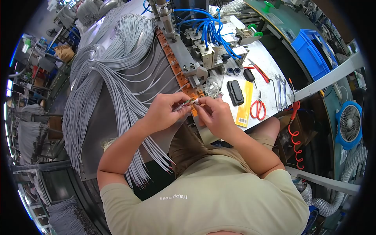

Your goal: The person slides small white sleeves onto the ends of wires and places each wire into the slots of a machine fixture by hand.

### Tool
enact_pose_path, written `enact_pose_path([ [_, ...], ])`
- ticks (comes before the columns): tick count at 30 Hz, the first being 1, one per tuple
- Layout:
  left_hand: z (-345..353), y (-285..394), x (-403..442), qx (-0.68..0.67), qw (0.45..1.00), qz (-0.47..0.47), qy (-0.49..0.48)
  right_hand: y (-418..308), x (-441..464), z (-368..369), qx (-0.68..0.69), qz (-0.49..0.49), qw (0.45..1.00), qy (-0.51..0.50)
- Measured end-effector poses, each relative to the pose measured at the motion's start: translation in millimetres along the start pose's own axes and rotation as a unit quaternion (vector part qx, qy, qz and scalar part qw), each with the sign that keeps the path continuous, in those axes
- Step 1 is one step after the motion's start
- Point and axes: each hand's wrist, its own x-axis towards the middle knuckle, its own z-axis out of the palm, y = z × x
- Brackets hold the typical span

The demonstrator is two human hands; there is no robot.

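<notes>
My left hand (164, 111) is closed round the end of a grey cable, whose thin coloured wires (188, 101) stick out past the fingertips. Facing it, my right hand (215, 114) pinches a small white piece (196, 101) at the wire tips; its exact kind is too small to tell. Both hands meet just above the row of orange blocks (172, 58) along the machine. A large bundle of grey cables (113, 78) lies to the left, with several single cables running to the orange blocks.
Behind my hands stands a metal machine (188, 58) with blue air tubes (211, 27). At right on the white table (256, 55) lie a black case (235, 93), a yellow packet (244, 105), red-handled scissors (258, 107) and wrenches (280, 92). A blue fan (349, 124) stands far right.
</notes>
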Motion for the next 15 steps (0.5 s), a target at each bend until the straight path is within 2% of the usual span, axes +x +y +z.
enact_pose_path([
  [4,-1,3,0,-0.004,1.000,-0.003,0.000,-5,2,-3,0.035,0.042,0.998,-0.024],
  [7,-2,2,0,0.023,0.999,0.032,-0.006,-10,7,-7,0.138,0.140,0.978,-0.065],
  [9,-2,3,-1,0.036,0.998,0.050,-0.009,-7,8,-8,0.144,0.136,0.977,-0.075],
  [12,-1,7,-2,-0.037,0.998,0.049,-0.030,1,9,-8,0.155,0.127,0.975,-0.094],
  [14,-2,6,-2,-0.058,0.997,0.027,-0.037,7,10,-8,0.022,-0.062,0.997,-0.031],
  [15,-3,5,-2,-0.079,0.996,0.004,-0.044,10,10,-7,-0.046,-0.156,0.987,0.001],
])
